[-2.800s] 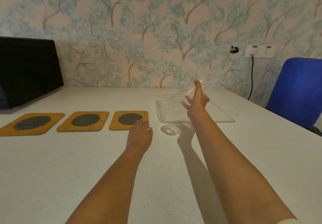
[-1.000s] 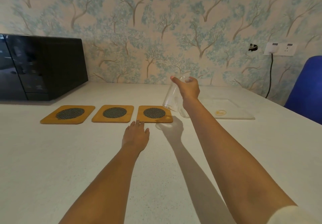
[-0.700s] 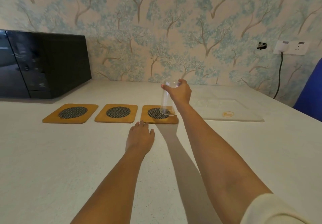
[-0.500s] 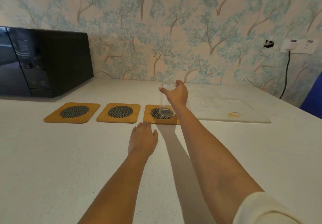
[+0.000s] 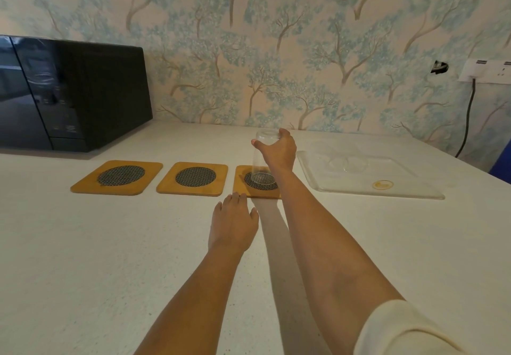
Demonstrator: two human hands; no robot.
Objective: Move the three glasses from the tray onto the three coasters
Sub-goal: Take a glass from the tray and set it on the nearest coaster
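Right hand (image 5: 278, 150): we wrap it around the upper part of a clear glass (image 5: 262, 158), thumb on the near side, fingers behind, so the base stays free to meet the mat.
Glass: upright, its lower end on or just above the mesh disc of the right coaster (image 5: 257, 182); we cannot tell whether it touches.
Left hand (image 5: 234, 223): flat on the white counter (image 5: 83, 244), palm down, holding nothing, probably just steadying us.
Other coasters: middle coaster (image 5: 193, 177) and left coaster (image 5: 119, 176) bare.
Tray (image 5: 409, 186): clear, to the right; faint shapes there look like the two remaining glasses (image 5: 347, 162), hard to make out.
Stage: we judge this the first placement.
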